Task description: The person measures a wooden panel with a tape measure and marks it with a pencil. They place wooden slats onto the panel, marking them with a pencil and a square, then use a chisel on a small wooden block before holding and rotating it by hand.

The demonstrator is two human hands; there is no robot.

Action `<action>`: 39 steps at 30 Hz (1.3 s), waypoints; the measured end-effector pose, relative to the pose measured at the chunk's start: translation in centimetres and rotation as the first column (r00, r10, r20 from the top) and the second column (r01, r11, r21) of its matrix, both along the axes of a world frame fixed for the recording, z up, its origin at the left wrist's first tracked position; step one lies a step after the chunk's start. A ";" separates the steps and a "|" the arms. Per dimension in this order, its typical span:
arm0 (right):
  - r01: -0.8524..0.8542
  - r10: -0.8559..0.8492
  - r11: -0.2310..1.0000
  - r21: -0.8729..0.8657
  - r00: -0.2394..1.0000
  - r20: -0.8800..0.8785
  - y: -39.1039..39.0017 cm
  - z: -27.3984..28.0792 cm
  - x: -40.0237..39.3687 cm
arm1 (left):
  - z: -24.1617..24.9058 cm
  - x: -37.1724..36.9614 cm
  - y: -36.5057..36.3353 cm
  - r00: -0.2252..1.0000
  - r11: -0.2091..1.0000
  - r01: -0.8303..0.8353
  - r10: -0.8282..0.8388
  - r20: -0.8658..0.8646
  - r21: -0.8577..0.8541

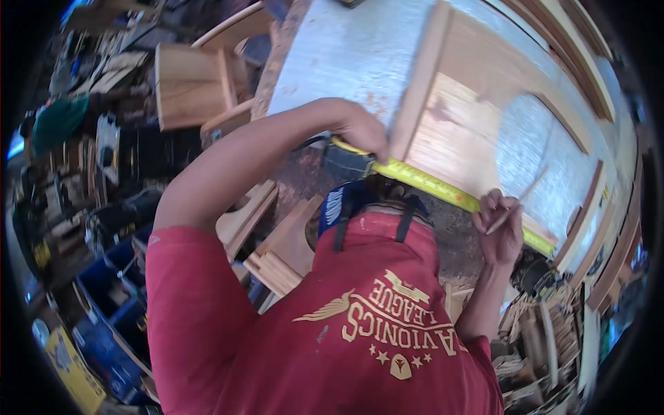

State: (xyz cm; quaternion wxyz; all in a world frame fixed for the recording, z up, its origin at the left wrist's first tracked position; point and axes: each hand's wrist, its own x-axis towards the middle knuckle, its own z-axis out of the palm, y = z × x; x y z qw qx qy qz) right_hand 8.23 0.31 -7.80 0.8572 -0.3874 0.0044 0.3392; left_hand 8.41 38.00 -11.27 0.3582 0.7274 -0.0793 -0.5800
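My left hand [364, 131] is closed over the top of a black and yellow tape measure [348, 158]. From its case the yellow tape blade [436, 185] stretches to the right along the near edge of a wooden panel [453, 128]. A wooden strip [423, 79] runs along the panel's left side. My right hand [503, 225] is at the blade, its fingers pinching a thin pencil [532, 183] that slants up to the right. Part of the blade is hidden behind that hand.
The panel lies on a pale worktable [349, 59]. Long wooden strips [577, 55] line its right side. At the left stands a wooden piece [194, 86] resembling a chair. Cut boards [287, 249], a blue crate [114, 297] and a scrap-wood pile [536, 332] lie lower down.
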 end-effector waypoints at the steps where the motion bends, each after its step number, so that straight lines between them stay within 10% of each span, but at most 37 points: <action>1: -0.050 0.051 0.998 0.038 0.998 -0.029 0.0 0.2 0.4 | 0.6 -0.1 -0.1 1.000 1.000 -0.006 0.006 -0.008 0.015; 17: -0.333 0.340 0.923 -0.195 0.940 0.004 0.7 -2.0 3.9 | 5.1 -0.6 -0.8 0.979 0.985 0.045 -0.076 0.190 0.164; 39: -0.206 0.252 0.931 -0.302 0.960 0.123 0.9 -2.2 2.8 | 0.0 -0.3 -0.5 0.990 0.985 0.094 -0.108 0.095 0.147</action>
